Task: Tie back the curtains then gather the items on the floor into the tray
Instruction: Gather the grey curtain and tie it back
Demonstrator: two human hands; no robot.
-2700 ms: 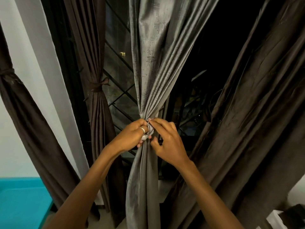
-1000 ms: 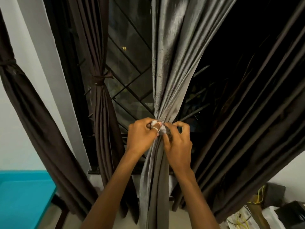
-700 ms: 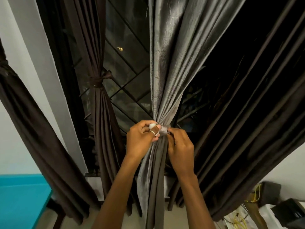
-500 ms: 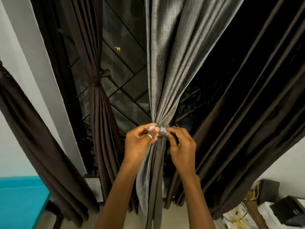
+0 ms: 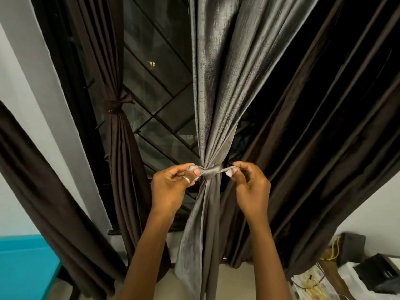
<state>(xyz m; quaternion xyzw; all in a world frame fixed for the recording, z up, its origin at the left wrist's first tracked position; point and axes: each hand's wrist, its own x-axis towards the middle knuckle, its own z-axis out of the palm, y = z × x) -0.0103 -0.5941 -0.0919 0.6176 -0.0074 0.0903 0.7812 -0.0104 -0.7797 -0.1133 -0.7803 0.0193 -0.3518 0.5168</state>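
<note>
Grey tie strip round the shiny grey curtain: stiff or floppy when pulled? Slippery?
Probably floppy: the thin grey fabric tie strip crumples where the left hand and right hand pinch its ends. Likely light, being narrow cloth. May slip: the shiny grey curtain it cinches looks smooth.

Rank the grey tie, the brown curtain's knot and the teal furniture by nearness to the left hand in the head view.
From the left hand:
1. Grey tie: pinched in it, centre.
2. Brown curtain's knot: up-left.
3. Teal furniture: bottom-left corner.
</note>
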